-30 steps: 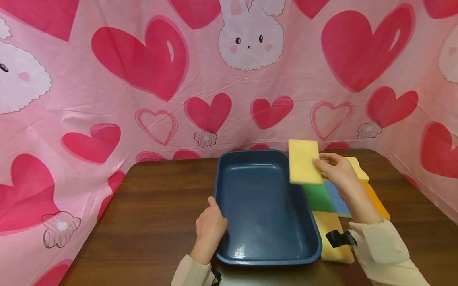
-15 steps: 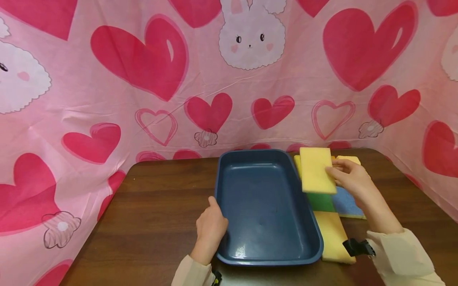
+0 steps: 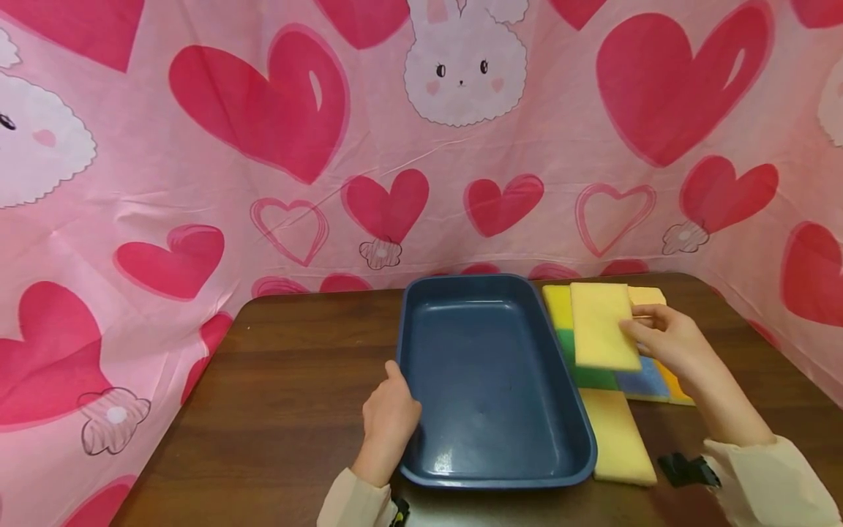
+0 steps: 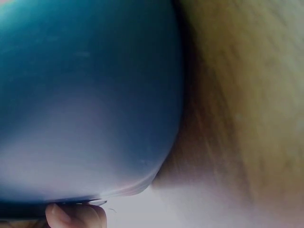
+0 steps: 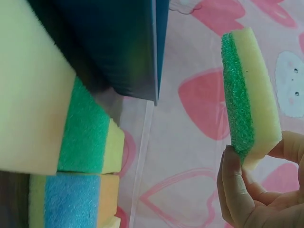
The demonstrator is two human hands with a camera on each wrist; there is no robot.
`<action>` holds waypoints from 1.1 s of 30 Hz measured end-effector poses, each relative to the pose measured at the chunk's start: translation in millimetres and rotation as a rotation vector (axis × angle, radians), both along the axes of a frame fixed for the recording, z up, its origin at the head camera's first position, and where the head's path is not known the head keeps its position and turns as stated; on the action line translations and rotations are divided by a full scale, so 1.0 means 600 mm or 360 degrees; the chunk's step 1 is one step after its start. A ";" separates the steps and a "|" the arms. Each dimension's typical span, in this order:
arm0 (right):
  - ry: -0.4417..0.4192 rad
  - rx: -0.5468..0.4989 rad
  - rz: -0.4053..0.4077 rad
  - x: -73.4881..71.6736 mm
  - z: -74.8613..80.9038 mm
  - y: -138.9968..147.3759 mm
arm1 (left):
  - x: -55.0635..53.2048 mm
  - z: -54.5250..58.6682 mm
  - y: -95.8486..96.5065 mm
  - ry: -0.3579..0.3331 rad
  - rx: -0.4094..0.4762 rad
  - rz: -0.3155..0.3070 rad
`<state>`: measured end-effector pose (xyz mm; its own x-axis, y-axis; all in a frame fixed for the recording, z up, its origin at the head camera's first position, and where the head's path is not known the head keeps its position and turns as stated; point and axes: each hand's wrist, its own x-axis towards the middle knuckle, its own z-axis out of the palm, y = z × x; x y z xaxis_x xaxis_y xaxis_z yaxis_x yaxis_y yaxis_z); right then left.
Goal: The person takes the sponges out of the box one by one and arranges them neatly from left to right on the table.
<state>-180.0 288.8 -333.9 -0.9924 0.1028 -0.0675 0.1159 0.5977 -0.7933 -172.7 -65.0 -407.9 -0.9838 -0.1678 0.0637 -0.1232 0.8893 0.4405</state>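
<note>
My right hand (image 3: 668, 338) pinches a sponge (image 3: 604, 326) by its right edge, fingers and thumb on opposite faces. In the head view its yellow side shows; the right wrist view reveals a green scouring layer (image 5: 237, 95) on the other side. It hangs over several sponges on the table, among them a green one (image 3: 596, 378), a blue one (image 3: 637, 380) and a yellow one (image 3: 619, 439). My left hand (image 3: 390, 413) grips the left rim of a deep blue tray (image 3: 497, 484). Some of its fingertips (image 4: 59, 216) show at the rim in the left wrist view.
The tray stands on a brown wooden table (image 3: 290, 410), its right wall close beside the sponges. Behind the table hangs a pink cloth (image 3: 395, 146) with hearts and rabbits. An orange sponge (image 3: 675, 384) lies partly hidden near my right forearm.
My right hand has moved the pinched sponge right and slightly down, from near the tray's right rim to over the other sponges. My left hand and the tray have stayed put.
</note>
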 end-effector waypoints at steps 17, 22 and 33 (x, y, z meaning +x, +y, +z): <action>-0.0046 0.0030 0.0027 0.025 -0.028 0.052 | 0.002 0.000 -0.002 0.0005 0.0010 -0.0003; -0.0106 0.0026 0.0027 0.030 -0.038 0.065 | 0.002 0.001 -0.002 -0.0001 0.0008 0.0002; -0.0175 0.0164 0.0097 0.048 -0.045 0.077 | 0.004 0.002 -0.002 -0.0001 0.0012 0.0012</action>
<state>-151.3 335.2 -360.6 -0.9842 0.0545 -0.1683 0.1597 0.6838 -0.7120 -170.4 -66.1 -406.7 -0.9825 -0.1756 0.0616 -0.1301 0.8850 0.4470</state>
